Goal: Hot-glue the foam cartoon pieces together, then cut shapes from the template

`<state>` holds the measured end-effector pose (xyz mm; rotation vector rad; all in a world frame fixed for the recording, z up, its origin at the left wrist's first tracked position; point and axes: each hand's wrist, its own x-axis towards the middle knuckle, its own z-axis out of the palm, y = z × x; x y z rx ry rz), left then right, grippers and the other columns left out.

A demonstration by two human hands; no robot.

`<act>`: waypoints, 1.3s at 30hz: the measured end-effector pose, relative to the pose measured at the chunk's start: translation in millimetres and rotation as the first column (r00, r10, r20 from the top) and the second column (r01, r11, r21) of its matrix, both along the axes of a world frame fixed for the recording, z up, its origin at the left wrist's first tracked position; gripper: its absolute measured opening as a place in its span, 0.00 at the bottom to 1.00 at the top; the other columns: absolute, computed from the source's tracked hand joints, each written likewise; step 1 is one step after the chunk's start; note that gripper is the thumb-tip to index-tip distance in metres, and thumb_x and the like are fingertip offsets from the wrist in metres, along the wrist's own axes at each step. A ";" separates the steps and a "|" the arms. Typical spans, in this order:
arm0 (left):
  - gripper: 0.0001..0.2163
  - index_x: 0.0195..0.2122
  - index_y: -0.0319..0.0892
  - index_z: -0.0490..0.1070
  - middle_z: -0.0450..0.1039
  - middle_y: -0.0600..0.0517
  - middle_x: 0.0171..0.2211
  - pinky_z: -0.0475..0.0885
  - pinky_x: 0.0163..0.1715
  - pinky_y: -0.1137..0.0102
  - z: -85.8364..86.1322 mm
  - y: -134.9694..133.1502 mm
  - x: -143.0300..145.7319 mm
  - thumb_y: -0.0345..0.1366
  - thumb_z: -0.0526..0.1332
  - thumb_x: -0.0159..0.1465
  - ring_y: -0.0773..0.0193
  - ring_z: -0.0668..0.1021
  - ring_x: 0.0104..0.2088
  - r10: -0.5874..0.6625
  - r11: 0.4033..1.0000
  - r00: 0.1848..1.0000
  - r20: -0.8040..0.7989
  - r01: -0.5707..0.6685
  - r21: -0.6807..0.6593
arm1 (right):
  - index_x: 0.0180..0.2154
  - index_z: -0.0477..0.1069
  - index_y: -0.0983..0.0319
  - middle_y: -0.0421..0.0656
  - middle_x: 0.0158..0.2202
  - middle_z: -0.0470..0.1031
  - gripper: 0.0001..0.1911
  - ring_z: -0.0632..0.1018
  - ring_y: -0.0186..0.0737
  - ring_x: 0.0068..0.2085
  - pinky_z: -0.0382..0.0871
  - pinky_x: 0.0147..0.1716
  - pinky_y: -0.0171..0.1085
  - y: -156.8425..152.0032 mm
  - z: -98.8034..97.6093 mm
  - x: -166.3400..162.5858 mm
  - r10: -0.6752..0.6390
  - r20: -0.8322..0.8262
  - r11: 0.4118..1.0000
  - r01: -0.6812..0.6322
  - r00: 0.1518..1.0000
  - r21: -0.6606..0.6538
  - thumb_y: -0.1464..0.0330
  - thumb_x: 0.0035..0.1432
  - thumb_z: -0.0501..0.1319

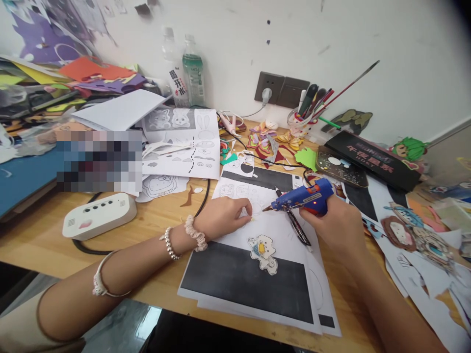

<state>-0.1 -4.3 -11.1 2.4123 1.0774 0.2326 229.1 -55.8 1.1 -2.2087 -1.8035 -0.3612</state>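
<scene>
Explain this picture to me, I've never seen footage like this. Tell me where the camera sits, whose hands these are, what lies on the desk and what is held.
No machine here: a person works with bare hands, and the one camera sits on their head, looking forward and down. The right hand has its grip closed around a blue glue gun, nozzle pointing left. The left hand, bracelets at the wrist, presses fingertips on the printed sheets by the nozzle; what lies under them is too small to tell. Nearer lies a duck-like cut-out. The wooden desk also carries a white device, two bottles and a pen cup.
</scene>
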 end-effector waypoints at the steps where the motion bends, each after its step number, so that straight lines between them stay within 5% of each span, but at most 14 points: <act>1: 0.08 0.35 0.43 0.69 0.59 0.59 0.15 0.53 0.20 0.76 -0.3 -0.1 0.1 0.37 0.53 0.58 0.71 0.64 0.18 -0.001 1.000 1.000 -0.001 0.001 0.008 | 0.22 0.57 0.60 0.40 0.16 0.58 0.13 0.65 0.39 0.20 0.50 0.20 0.34 -0.1 0.1 0.1 0.006 0.004 1.000 -0.006 1.000 0.005 0.58 0.42 0.55; 10: 0.10 0.35 0.43 0.71 0.67 0.55 0.18 0.56 0.21 0.75 7.6 -0.5 -4.7 0.37 0.52 0.60 0.69 0.68 0.20 -0.018 0.994 0.999 -0.047 0.023 0.110 | 0.20 0.55 0.60 0.37 0.15 0.55 0.13 0.61 0.35 0.19 0.48 0.19 0.33 0.3 1.0 1.8 0.016 0.008 0.999 -0.016 1.000 0.036 0.59 0.41 0.57; 14: 0.11 0.33 0.44 0.73 0.70 0.54 0.20 0.58 0.23 0.74 11.2 -0.4 -5.8 0.39 0.52 0.60 0.68 0.71 0.23 -0.091 0.994 0.994 -0.058 0.094 0.053 | 0.20 0.55 0.60 0.38 0.16 0.56 0.14 0.60 0.35 0.18 0.48 0.19 0.33 0.5 1.3 1.8 0.021 0.012 0.999 -0.022 1.000 0.034 0.59 0.41 0.57; 17: 0.11 0.39 0.45 0.71 0.73 0.53 0.24 0.60 0.24 0.74 10.4 1.3 -6.5 0.37 0.51 0.60 0.67 0.73 0.25 -0.137 0.988 0.989 -0.054 0.141 0.068 | 0.21 0.56 0.60 0.38 0.16 0.56 0.13 0.60 0.35 0.19 0.48 0.19 0.33 0.5 2.0 1.6 0.011 0.004 1.000 -0.011 1.000 0.025 0.59 0.42 0.56; 21: 0.16 0.48 0.47 0.66 0.75 0.51 0.32 0.62 0.28 0.72 5.9 5.3 -8.8 0.32 0.50 0.60 0.63 0.75 0.31 -0.222 0.945 0.969 -0.108 0.241 0.221 | 0.21 0.57 0.60 0.39 0.17 0.57 0.13 0.60 0.35 0.19 0.48 0.20 0.34 0.3 3.2 1.6 0.003 0.001 1.000 -0.003 1.000 0.003 0.58 0.42 0.55; 27: 0.15 0.47 0.50 0.67 0.74 0.53 0.29 0.63 0.29 0.71 0.5 8.4 -9.8 0.30 0.48 0.62 0.66 0.73 0.27 -0.341 0.890 0.928 -0.148 0.370 0.266 | 0.21 0.57 0.60 0.38 0.16 0.56 0.13 0.59 0.34 0.19 0.47 0.19 0.33 -0.3 2.9 3.0 0.022 0.017 0.999 -0.023 1.000 0.033 0.58 0.42 0.56; 35: 0.09 0.36 0.43 0.69 0.74 0.52 0.29 0.63 0.28 0.70 4.5 8.3 -8.9 0.35 0.51 0.62 0.64 0.74 0.27 -0.274 0.883 0.942 -0.193 0.326 0.339 | 0.21 0.56 0.60 0.38 0.17 0.55 0.14 0.58 0.34 0.19 0.48 0.20 0.33 -0.9 3.3 2.6 0.003 0.004 1.000 -0.003 1.000 0.006 0.58 0.42 0.57; 39: 0.10 0.42 0.46 0.68 0.74 0.52 0.29 0.62 0.28 0.70 3.8 10.3 -10.5 0.35 0.51 0.62 0.65 0.73 0.26 -0.285 0.857 0.936 -0.209 0.346 0.383 | 0.22 0.56 0.60 0.37 0.18 0.55 0.14 0.57 0.33 0.19 0.48 0.20 0.33 -1.3 4.7 1.8 -0.002 -0.004 1.000 0.002 1.000 -0.008 0.58 0.42 0.57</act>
